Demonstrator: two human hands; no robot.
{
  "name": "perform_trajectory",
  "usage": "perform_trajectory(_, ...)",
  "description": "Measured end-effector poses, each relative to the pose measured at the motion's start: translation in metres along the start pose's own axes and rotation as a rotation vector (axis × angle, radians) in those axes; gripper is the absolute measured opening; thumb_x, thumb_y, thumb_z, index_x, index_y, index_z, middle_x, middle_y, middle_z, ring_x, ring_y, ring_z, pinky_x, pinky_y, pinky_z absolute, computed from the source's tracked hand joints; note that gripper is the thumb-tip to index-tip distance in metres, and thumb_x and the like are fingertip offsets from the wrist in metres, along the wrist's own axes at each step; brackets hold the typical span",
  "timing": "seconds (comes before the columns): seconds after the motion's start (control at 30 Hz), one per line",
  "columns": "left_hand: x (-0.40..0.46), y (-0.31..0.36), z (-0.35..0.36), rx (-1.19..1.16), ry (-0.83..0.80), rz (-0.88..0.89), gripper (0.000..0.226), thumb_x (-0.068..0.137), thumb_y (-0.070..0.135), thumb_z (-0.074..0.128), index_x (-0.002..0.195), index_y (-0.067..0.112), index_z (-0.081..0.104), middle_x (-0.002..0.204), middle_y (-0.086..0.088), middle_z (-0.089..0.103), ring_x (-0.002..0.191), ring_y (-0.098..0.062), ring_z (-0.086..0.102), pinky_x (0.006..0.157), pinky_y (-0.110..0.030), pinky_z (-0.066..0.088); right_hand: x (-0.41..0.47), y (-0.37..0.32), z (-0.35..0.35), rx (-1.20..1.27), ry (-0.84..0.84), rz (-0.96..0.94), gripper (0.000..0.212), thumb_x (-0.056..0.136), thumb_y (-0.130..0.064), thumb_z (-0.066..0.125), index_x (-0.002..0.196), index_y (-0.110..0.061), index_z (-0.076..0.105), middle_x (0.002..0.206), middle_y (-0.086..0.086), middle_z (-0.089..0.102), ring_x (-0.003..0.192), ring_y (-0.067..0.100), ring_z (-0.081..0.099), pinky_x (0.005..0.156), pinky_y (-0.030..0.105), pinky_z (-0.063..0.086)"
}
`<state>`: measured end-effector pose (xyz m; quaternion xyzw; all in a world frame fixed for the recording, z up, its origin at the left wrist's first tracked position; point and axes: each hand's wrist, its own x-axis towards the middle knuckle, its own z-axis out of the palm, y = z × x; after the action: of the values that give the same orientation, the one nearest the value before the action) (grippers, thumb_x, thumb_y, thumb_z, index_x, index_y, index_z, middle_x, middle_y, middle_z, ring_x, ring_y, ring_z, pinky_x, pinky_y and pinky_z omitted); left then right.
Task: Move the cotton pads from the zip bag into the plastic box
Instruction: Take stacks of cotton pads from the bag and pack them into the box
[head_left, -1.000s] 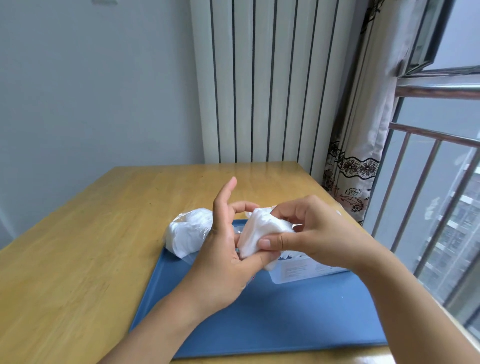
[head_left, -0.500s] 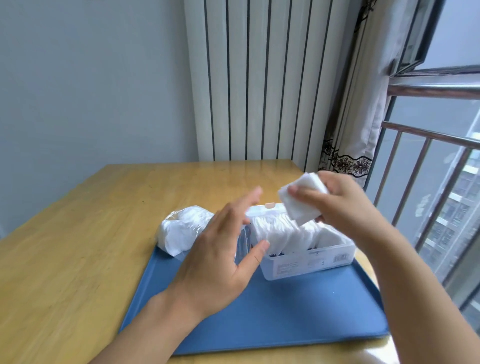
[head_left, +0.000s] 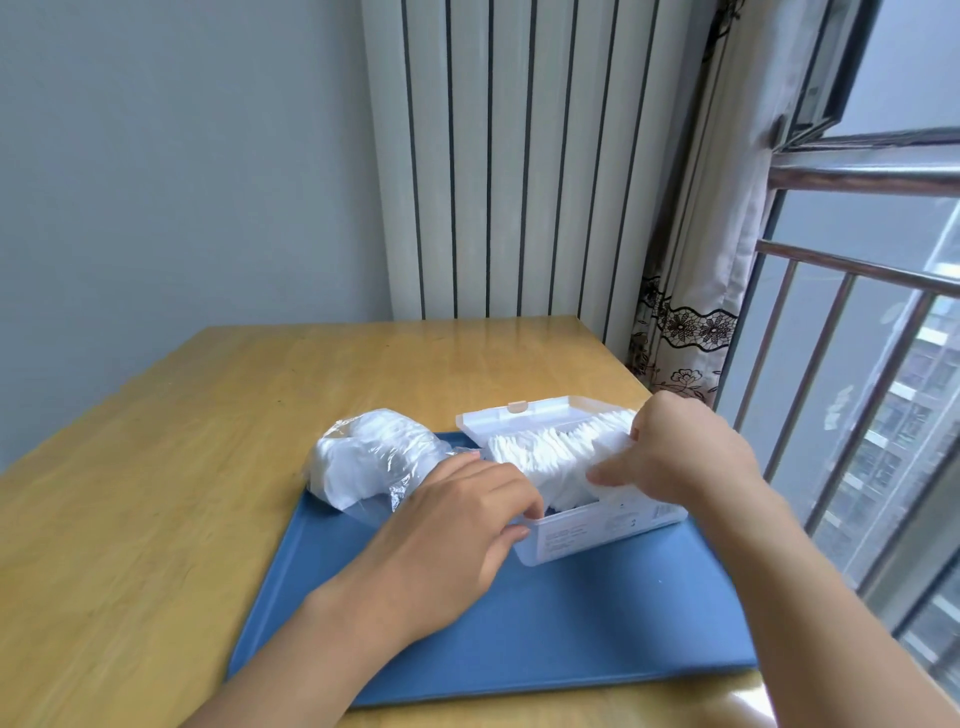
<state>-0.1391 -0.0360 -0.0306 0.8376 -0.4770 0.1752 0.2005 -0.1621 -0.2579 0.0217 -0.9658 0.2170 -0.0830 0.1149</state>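
Both hands at the plastic box of cotton pads on the blue tray.

From the head view: the left hand (head_left: 447, 525) grips the near-left corner of the plastic box (head_left: 597, 530), fingers curled over its rim. The right hand (head_left: 680, 457) pinches a wad of cotton pads (head_left: 550, 457) into the box. The zip bag (head_left: 369, 457) lies just left, holding more pads, on the tray (head_left: 545, 639) on the desk (head_left: 156, 467).

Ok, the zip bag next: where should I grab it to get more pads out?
Probably by the loose clear plastic at its near right end, the zip bag, coming from the right where the left hand already is. That end looks slack and open toward the plastic box; the bulging left part is packed with pads.
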Motion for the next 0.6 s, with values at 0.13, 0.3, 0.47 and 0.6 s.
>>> perform_trajectory(0.13, -0.002, 0.002, -0.001, -0.01, -0.024, -0.015, 0.007, 0.093, 0.025, 0.062, 0.097, 0.029, 0.059, 0.096, 0.018, 0.06, 0.089, -0.011, 0.053, 0.1, -0.029, 0.039, -0.004, -0.007, 0.005, -0.209, 0.015, -0.006, 0.032, 0.082, -0.035, 0.074, 0.089, -0.019, 0.048, 0.077, -0.003, 0.047, 0.079, 0.026, 0.054, 0.067, 0.031, 0.039)
perform_trajectory(0.3, -0.002, 0.003, -0.001, -0.011, -0.033, -0.012, 0.006, 0.095, 0.025, 0.057, 0.096, 0.028, 0.062, 0.097, 0.017, 0.058, 0.091, -0.008, 0.051, 0.09, -0.021, 0.038, -0.006, -0.005, -0.002, -0.139, -0.071, -0.007, 0.063, 0.059, -0.064, 0.085, 0.067, -0.021, 0.039, 0.07, -0.005, 0.05, 0.073, 0.023, 0.053, 0.058, 0.027, 0.038)
perform_trajectory(0.47, -0.004, 0.0, -0.001, -0.026, -0.016, -0.019, 0.008, 0.095, 0.024, 0.056, 0.096, 0.026, 0.064, 0.098, 0.014, 0.059, 0.092, -0.01, 0.054, 0.09, -0.028, 0.044, 0.0, 0.012, -0.018, 0.163, 0.096, -0.145, 0.056, 0.054, -0.075, 0.08, 0.08, -0.026, 0.07, 0.073, -0.01, 0.069, 0.067, 0.01, 0.066, 0.065, 0.031, 0.056)
perform_trajectory(0.6, -0.004, -0.002, -0.002, -0.015, -0.01, -0.011, 0.009, 0.095, 0.025, 0.057, 0.097, 0.024, 0.066, 0.099, 0.012, 0.063, 0.095, -0.013, 0.058, 0.092, -0.032, 0.046, -0.016, -0.001, -0.033, 0.591, -0.105, -0.418, 0.047, 0.087, -0.062, 0.059, 0.078, -0.02, 0.078, 0.075, -0.016, 0.076, 0.043, 0.014, 0.061, 0.045, 0.019, 0.043)
